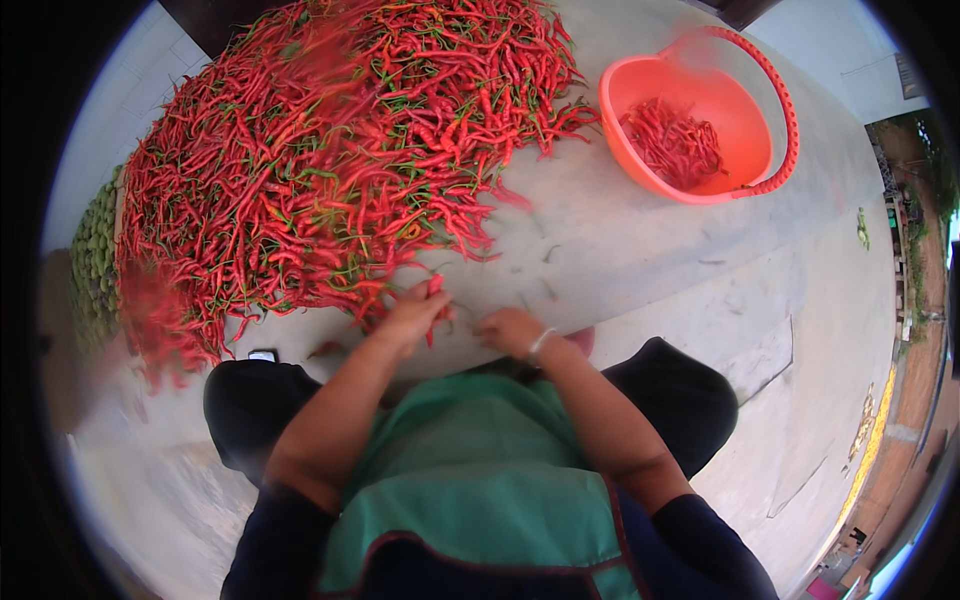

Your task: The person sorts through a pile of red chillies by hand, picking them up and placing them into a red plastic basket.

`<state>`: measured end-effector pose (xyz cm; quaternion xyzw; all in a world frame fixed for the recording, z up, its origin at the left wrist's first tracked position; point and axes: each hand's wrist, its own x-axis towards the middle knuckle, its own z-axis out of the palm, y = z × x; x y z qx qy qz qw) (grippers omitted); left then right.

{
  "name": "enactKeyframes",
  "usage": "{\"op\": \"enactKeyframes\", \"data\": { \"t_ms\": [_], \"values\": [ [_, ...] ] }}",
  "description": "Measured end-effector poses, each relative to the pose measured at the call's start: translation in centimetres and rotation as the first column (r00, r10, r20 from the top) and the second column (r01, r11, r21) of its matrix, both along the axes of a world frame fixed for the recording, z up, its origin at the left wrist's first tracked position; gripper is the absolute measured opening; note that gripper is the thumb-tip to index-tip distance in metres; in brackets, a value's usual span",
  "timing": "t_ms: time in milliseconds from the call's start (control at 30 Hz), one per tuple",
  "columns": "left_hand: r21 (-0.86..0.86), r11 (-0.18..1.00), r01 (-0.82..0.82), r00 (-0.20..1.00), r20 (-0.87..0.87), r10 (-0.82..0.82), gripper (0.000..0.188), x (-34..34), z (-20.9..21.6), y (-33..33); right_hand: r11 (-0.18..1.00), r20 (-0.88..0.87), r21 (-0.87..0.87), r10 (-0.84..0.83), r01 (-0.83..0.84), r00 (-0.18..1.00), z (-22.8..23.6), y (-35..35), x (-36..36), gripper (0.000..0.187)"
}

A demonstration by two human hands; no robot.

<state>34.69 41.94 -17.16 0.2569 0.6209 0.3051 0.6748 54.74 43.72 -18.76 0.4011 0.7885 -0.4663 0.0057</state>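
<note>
Grasping a red pepper point(435, 286), the left hand point(408, 318) has its fingers bent around it, with red also showing below them. The right hand point(510, 332) is just to the right, apart from the left, its fingers curled inward; it is blurred, and I cannot tell whether anything is pinched there. A pale band point(541, 346) circles the right wrist.

The near edge of the big pepper heap point(300, 190) lies just ahead and to the left of the left fingers, spreading away from them, so room on that side is tight. Ahead of the right fingers and out to their right, the grey floor point(690, 275) gives the widest room, with a few thin green bits point(550, 254) scattered on it. Nearer the body than both hands, the green apron point(480, 490) and the bent knees, left point(255, 405) and right point(680, 395), bound the space.

Well ahead and to the right of the right fingers, the orange-red basket point(745, 120) stands open on the floor, its handle point(787, 100) swung to the far right side. Red peppers point(670, 145) lie inside, leaving much of its wall showing.
</note>
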Motion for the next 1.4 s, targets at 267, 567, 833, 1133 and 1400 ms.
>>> {"op": "enactKeyframes", "data": {
  "t_ms": [267,567,833,1133,1400],
  "values": [
    [0.326,0.692,0.644,0.515,-0.854,-0.077,0.017,4.1,0.7,9.4,0.688,-0.061,0.286,-0.682,0.667,0.729,-1.7,8.8,2.5,0.021],
    [-0.082,0.553,0.829,0.032,-0.980,-0.194,0.011,6.0,-4.3,18.8,0.683,0.054,0.511,-0.632,0.522,0.773,-7.0,14.2,2.6,0.020],
    [0.382,0.844,-0.377,0.925,0.208,0.319,0.014,2.7,6.1,14.1,0.509,-0.303,-0.417,-0.859,0.753,0.413,0.2,14.0,3.6,0.013],
    [0.620,0.646,-0.445,0.862,0.101,0.497,0.011,-0.3,12.3,6.7,0.705,-0.565,-0.365,-0.687,0.608,0.457,10.5,8.8,-3.7,0.014],
    [0.485,0.726,-0.487,0.873,0.309,0.379,0.005,-2.9,13.9,1.8,0.832,-0.437,-0.441,-0.526,0.336,0.730,13.6,5.1,-8.1,0.015]
  ]
}}
